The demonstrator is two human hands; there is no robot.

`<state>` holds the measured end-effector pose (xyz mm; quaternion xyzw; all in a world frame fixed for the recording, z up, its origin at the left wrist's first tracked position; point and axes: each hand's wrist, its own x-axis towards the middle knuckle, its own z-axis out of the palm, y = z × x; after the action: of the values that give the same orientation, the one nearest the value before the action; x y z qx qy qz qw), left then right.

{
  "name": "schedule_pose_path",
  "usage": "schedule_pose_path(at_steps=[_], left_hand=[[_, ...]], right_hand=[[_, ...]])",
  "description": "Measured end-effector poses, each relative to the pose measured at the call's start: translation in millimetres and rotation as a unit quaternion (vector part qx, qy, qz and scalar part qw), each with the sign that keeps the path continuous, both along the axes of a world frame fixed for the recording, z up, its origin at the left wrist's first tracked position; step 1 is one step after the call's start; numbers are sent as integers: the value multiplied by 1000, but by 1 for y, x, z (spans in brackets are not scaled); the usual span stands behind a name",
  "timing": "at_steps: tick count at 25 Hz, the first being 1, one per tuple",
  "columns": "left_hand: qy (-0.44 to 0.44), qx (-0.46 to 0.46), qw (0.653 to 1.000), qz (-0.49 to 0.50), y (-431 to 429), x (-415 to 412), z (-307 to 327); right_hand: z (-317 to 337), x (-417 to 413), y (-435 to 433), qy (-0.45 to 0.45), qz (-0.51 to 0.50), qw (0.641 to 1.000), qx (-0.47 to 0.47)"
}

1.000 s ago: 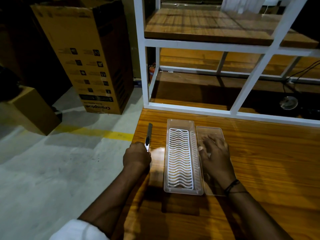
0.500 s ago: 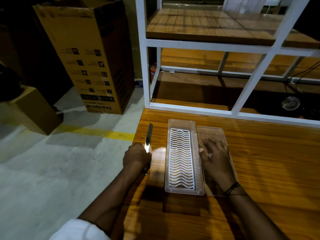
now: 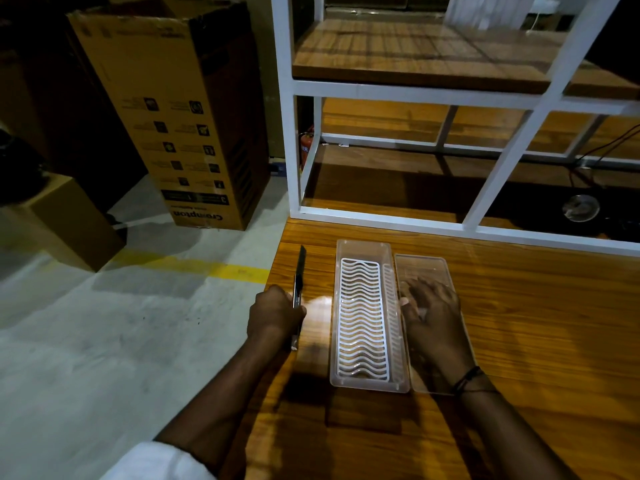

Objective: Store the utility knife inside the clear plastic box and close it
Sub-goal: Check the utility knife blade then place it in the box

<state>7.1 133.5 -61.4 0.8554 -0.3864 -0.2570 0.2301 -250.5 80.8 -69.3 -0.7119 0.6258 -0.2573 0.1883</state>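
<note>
A long dark utility knife (image 3: 300, 271) lies lengthwise near the table's left edge, with my left hand (image 3: 275, 313) closed around its near half. To its right stands the clear plastic box (image 3: 363, 247), open, with a white wavy grid insert inside. The clear lid (image 3: 424, 268) lies flat on the table against the box's right side. My right hand (image 3: 433, 313) rests palm down on the lid, fingers spread, thumb touching the box's right wall.
The wooden table (image 3: 536, 341) stretches to the right. A white metal shelf frame (image 3: 291, 133) stands at the table's far edge. Left of the table is concrete floor with a tall cardboard box (image 3: 180, 109) and a smaller one (image 3: 69, 220).
Both hands hold almost the same places. The knife has shifted slightly in my left hand, its tip a touch farther from me.
</note>
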Motion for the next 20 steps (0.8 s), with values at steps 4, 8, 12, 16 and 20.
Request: schedule_pose_path(at_steps=[4, 8, 12, 16, 20], left_hand=[[59, -50, 997, 23, 6, 0, -1], [162, -107, 980, 47, 7, 0, 2], [206, -153, 966, 43, 2, 1, 11], [255, -218, 942, 18, 1, -3, 28], [285, -254, 924, -15, 2, -15, 43]], right_hand=[[5, 0, 1, -22, -10, 1000, -2], [16, 6, -2, -63, -6, 998, -30], [38, 26, -7, -86, 33, 990, -107], [62, 57, -20, -145, 63, 982, -105], [81, 90, -31, -320, 53, 944, 57]])
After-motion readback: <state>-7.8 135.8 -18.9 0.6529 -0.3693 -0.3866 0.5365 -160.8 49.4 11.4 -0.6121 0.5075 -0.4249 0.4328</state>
